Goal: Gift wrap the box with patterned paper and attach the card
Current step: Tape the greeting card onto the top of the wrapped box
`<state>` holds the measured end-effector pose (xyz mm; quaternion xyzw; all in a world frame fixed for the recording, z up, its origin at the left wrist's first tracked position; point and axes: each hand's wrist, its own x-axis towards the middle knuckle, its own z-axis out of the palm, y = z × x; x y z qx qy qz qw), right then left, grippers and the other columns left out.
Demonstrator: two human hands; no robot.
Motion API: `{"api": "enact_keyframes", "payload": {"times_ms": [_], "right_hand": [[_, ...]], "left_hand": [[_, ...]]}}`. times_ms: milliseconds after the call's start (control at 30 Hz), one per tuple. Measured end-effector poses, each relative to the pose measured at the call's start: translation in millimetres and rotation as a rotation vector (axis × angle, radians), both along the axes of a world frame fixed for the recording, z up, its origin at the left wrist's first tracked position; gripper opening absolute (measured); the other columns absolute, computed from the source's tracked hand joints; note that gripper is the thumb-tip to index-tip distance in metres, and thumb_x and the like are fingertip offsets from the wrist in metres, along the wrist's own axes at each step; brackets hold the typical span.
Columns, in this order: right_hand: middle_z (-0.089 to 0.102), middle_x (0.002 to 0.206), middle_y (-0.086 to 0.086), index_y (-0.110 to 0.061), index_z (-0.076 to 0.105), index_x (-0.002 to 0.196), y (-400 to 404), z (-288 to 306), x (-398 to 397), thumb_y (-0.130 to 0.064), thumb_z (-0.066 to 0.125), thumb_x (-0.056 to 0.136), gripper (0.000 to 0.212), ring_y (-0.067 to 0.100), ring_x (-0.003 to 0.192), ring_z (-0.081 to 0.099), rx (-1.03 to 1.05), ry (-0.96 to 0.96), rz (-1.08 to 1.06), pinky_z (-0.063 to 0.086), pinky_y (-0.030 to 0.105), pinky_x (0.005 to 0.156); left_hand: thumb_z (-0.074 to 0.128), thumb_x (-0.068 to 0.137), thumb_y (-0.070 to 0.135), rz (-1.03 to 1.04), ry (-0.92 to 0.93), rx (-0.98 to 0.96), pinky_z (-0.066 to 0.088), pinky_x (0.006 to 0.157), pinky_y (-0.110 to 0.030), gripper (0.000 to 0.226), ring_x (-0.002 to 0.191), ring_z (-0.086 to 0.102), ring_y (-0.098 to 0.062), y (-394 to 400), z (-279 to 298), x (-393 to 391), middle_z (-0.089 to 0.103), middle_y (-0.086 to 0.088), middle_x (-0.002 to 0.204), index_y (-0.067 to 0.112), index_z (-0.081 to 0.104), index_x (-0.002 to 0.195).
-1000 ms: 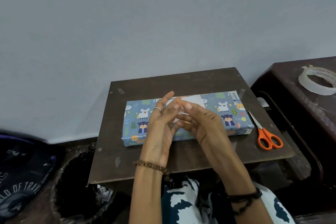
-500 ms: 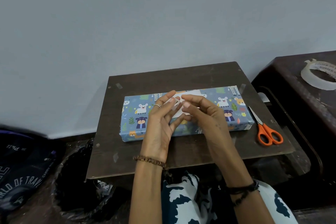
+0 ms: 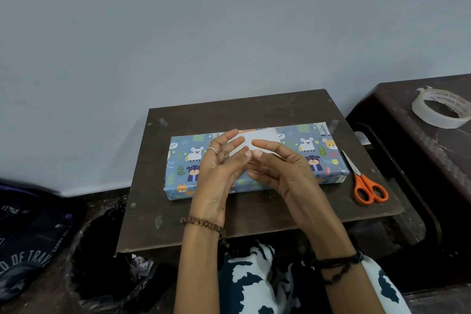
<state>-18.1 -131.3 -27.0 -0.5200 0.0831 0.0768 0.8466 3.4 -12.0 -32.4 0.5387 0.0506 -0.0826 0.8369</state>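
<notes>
The box (image 3: pixel 305 150), wrapped in blue paper with cartoon animals, lies flat on a dark board (image 3: pixel 229 216). A white card (image 3: pixel 265 134) rests on its top near the middle, partly hidden by my hands. My left hand (image 3: pixel 219 176) and my right hand (image 3: pixel 288 173) hover just above the card, palms turned toward each other and fingertips meeting. The left fingers are fairly straight. The right fingers curve gently and its thumb is hidden, so I cannot tell whether it pinches anything.
Orange-handled scissors (image 3: pixel 369 188) lie on the board to the right of the box. A roll of clear tape (image 3: pixel 441 112) sits on the dark side table (image 3: pixel 407 140) at far right. A black plastic bag (image 3: pixel 107 250) lies lower left. A wall rises behind.
Both hands came down from in front of the box to just over the card, then spread slightly apart at the palms while the fingertips stayed together.
</notes>
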Motion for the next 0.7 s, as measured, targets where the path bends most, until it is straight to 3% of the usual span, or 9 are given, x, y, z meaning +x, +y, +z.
{"api": "enact_keyframes", "payload": {"times_ms": [333, 500, 700], "right_hand": [[0.072, 0.075, 0.014, -0.011, 0.066, 0.098, -10, 5, -1, -0.001, 0.067, 0.079, 0.022, 0.017, 0.066, 0.071, -0.119, 0.029, -0.047, 0.057, 0.021, 0.059], [0.073, 0.076, 0.015, -0.01, 0.063, 0.102, -13, 5, -2, 0.001, 0.064, 0.079, 0.025, 0.017, 0.065, 0.071, -0.042, 0.056, -0.049, 0.057, 0.021, 0.058], [0.073, 0.074, 0.012, -0.01, 0.058, 0.105, -13, 9, -3, -0.001, 0.065, 0.073, 0.034, 0.015, 0.062, 0.071, 0.077, 0.088, -0.048, 0.056, 0.019, 0.056]], "left_hand": [[0.062, 0.082, 0.0, -0.065, -0.096, 0.24, 0.052, 0.09, -0.027, 0.029, 0.091, 0.068, -0.013, 5, -4, 2, 0.074, -0.002, 0.088, 0.02, 0.059, 0.104], [0.062, 0.083, 0.001, -0.087, -0.107, 0.251, 0.054, 0.082, -0.022, 0.027, 0.081, 0.069, -0.01, 5, -3, 2, 0.074, 0.0, 0.076, 0.02, 0.06, 0.102], [0.062, 0.08, -0.003, -0.101, 0.039, 0.047, 0.055, 0.068, -0.017, 0.029, 0.074, 0.069, -0.008, 6, 1, 0, 0.072, 0.002, 0.073, 0.015, 0.062, 0.104]]}}
